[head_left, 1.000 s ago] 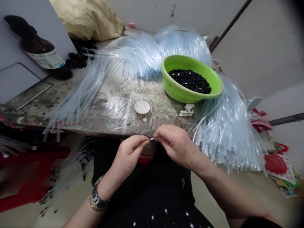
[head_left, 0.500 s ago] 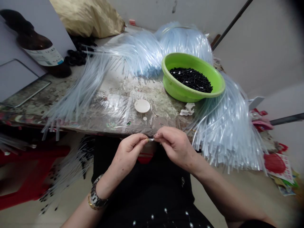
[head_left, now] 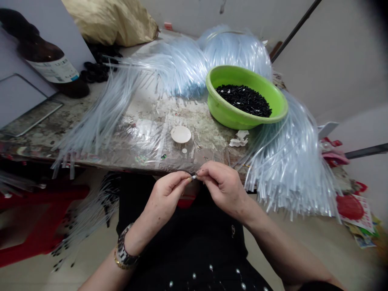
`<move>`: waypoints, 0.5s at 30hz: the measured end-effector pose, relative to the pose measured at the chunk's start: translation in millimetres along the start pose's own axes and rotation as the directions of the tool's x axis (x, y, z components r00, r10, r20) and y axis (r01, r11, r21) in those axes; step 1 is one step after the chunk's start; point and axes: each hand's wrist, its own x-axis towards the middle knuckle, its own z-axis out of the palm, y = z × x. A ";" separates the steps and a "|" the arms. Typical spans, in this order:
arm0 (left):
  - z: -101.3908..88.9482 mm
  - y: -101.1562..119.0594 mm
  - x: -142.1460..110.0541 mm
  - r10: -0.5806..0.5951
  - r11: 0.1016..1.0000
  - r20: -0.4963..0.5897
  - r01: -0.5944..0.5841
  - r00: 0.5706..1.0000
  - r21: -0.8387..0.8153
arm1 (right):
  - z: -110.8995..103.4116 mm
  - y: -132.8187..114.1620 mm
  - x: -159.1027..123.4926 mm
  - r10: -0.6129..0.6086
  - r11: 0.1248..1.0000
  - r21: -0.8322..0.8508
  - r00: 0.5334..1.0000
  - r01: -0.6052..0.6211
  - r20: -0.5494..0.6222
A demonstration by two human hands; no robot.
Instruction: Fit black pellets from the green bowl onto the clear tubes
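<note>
Between the fingertips of both hands is a small whitish piece (head_left: 194, 177), too small to name, with a darker bit at its left end. My left hand (head_left: 166, 193), with a watch on its wrist, pinches that left end. From the other side my right hand (head_left: 222, 186) pinches the piece, fingers curled and closed. Both hands are just off the table's front edge, above my lap. Beyond them on the table are a shallow white dish (head_left: 181, 134) and a small white spot (head_left: 184, 151).
A green basin (head_left: 224, 113) of small black pieces stands at back right. Clear tubes lie in bundles behind, at right (head_left: 291, 169) and at left (head_left: 100, 109), overhanging the edge. A brown bottle (head_left: 50, 60) stands left; a red stool (head_left: 36, 226) is below.
Both hands hold nearly the same place, fingertips shifting slightly around the small piece. The view has tilted a little, so the table things sit slightly higher.
</note>
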 end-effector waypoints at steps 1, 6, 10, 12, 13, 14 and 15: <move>0.7 0.1 0.0 -0.004 1.000 0.001 0.004 1.000 -0.009 | 0.7 0.0 -0.5 0.001 1.000 0.002 1.000 -0.001 -0.002; 5.0 -0.5 0.9 -0.030 0.998 0.007 0.030 1.000 -0.047 | 6.3 3.1 -6.2 0.057 0.996 0.070 0.998 -0.055 -0.026; 6.6 -0.1 1.7 -0.023 0.999 0.014 0.024 1.000 -0.041 | 7.7 7.4 -9.8 0.144 0.975 0.174 0.989 -0.138 -0.025; 5.9 1.2 2.1 -0.020 0.999 0.024 0.021 0.999 -0.034 | 5.7 8.7 -9.3 0.209 0.946 0.250 0.978 -0.204 0.007; 5.4 2.0 2.3 -0.022 0.999 0.026 0.023 0.999 -0.031 | 4.3 9.1 -8.7 0.239 0.928 0.288 0.971 -0.237 0.028; 4.8 2.8 2.5 -0.025 0.999 0.024 0.025 0.999 -0.028 | 2.9 9.3 -8.1 0.261 0.911 0.319 0.964 -0.263 0.048; 4.3 3.6 2.7 -0.028 0.999 0.019 0.028 0.999 -0.027 | 1.8 9.6 -7.6 0.274 0.898 0.341 0.960 -0.279 0.062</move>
